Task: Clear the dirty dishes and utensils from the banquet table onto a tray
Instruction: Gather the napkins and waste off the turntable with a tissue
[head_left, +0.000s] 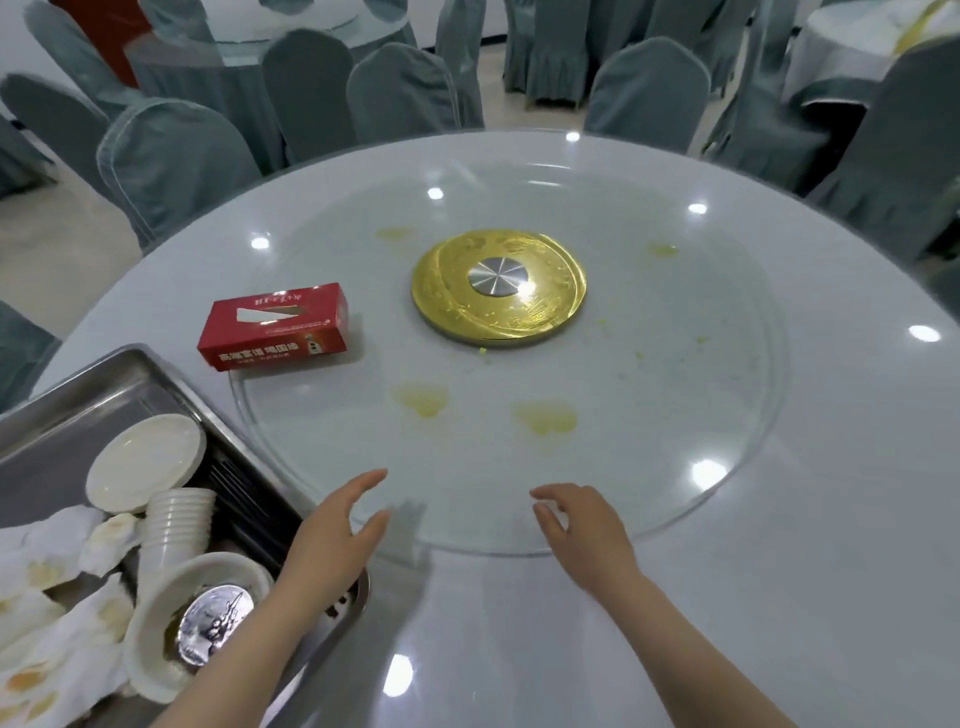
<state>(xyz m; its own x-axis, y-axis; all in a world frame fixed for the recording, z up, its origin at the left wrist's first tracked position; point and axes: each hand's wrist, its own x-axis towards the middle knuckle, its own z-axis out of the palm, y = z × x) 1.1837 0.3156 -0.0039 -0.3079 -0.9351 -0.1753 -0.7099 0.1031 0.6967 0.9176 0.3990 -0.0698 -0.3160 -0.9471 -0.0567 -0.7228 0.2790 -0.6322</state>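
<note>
steel tray (130, 374): sits at table's near-left edge, partly under the left forearm
tray load: bowl (156, 613) on its side with crumpled foil (215, 631) inside; stack of white cups (179, 525) lying over; white plate (145, 462) tilted behind; stained napkins (47, 597) far left
left hand (332, 530): over the turntable's near rim, fingers loosely curved and spread, nothing in them
right hand (582, 530): beside it, palm down, fingers slack and bent, holding nothing; can't tell whether either hand touches the glass
glass turntable (701, 415): yellow smears (421, 400) and crumbs ahead of both hands
red tissue box (275, 325): left side of the turntable, just past the tray's far corner
gold hub (498, 286): centre, silver cap on top
white table (831, 519): glossy, lamp reflections
grey-covered chairs (171, 156): ring the far edge; more tables behind
</note>
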